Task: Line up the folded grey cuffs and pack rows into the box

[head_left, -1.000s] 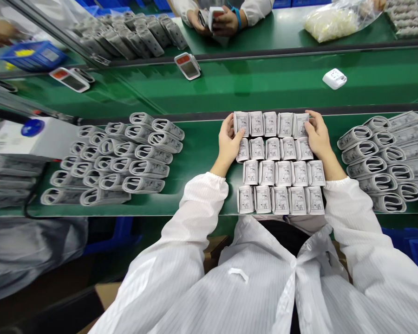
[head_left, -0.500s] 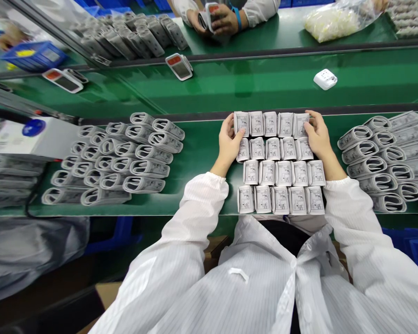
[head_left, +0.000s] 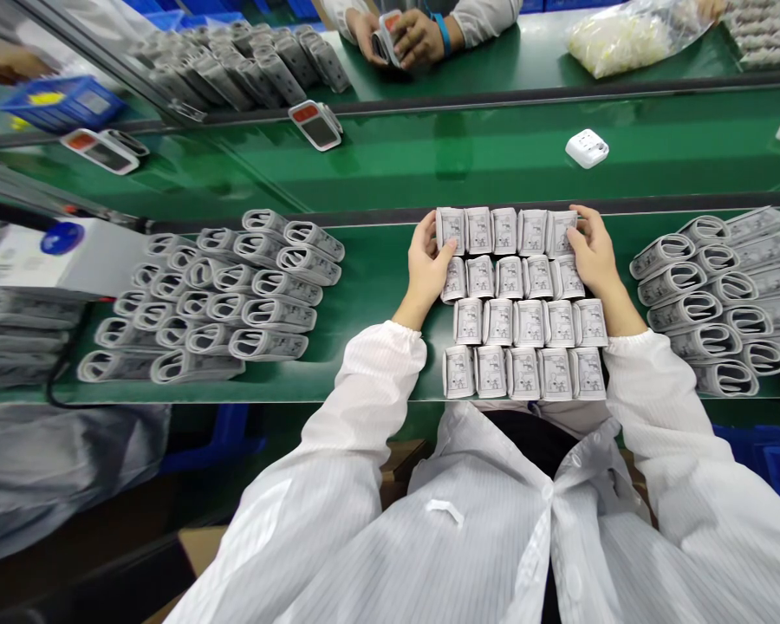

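Observation:
Several paper-wrapped folded cuffs [head_left: 510, 277] lie in a tight grid of rows on the green belt [head_left: 370, 355] in front of me. My left hand [head_left: 427, 264] grips the left end of the top rows, with the thumb on a wrapped cuff [head_left: 451, 230]. My right hand [head_left: 594, 256] holds the right end the same way, its fingers over the end cuff [head_left: 562, 234]. Rolled grey cuffs form a stack on each side, at left [head_left: 253, 295] and at right [head_left: 705, 303].
A second green belt [head_left: 455, 156] runs beyond mine, carrying blood pressure monitors [head_left: 315, 126] and a white device [head_left: 587, 148]. Past it, a co-worker's hands [head_left: 403, 39] hold a monitor. A plastic bag [head_left: 630, 39], a blue crate [head_left: 61, 102] and a white carton [head_left: 58, 258] stand around.
The monitors and the white device on the far belt have moved left. The co-worker's hands have shifted slightly. My own hands and the cuffs have not visibly moved.

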A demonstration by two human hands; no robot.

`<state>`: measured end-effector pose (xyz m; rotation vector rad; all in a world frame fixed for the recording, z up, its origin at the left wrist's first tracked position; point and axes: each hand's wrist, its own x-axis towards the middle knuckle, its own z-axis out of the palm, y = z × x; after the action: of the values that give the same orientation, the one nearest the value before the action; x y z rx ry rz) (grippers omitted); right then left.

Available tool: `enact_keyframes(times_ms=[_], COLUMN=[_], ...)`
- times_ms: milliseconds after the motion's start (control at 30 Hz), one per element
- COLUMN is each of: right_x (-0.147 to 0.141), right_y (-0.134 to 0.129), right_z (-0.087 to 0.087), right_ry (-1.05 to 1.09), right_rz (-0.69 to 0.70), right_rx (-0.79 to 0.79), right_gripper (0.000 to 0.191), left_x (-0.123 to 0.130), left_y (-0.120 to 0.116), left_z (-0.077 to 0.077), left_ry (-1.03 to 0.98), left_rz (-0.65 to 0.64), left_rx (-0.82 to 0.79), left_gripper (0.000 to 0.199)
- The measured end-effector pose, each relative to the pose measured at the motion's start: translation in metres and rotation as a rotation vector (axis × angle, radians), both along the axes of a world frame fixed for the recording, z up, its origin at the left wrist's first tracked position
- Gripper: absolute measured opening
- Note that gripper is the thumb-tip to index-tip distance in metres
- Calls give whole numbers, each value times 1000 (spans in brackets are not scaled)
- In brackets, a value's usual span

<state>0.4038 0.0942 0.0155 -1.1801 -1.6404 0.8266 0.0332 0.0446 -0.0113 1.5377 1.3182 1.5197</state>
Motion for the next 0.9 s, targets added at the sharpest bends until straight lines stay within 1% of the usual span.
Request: enact_keyframes(times_ms=[300,400,633,767,900], right_x=[0,1,0,0,0], right_y=[1,2,1,1,1], right_z=[-3,-3,-2,-2,-3], right_ry=[14,25,3,15,-2], right_rz=[3,4,11,2,10], right_rx=[2,9,6,13,12], right_gripper=[90,91,87,89,86], left_x=[3,2,-1,-1,-2], left_y=[-2,-2,0,1,1], left_z=[7,5,0,-2,-3], left_ry=[-47,-33,-12,-14,-10], left_rz=[15,21,17,21,15], left_rx=[-38,-29,-14,-11,-9], left_gripper=[106,104,100,100,100])
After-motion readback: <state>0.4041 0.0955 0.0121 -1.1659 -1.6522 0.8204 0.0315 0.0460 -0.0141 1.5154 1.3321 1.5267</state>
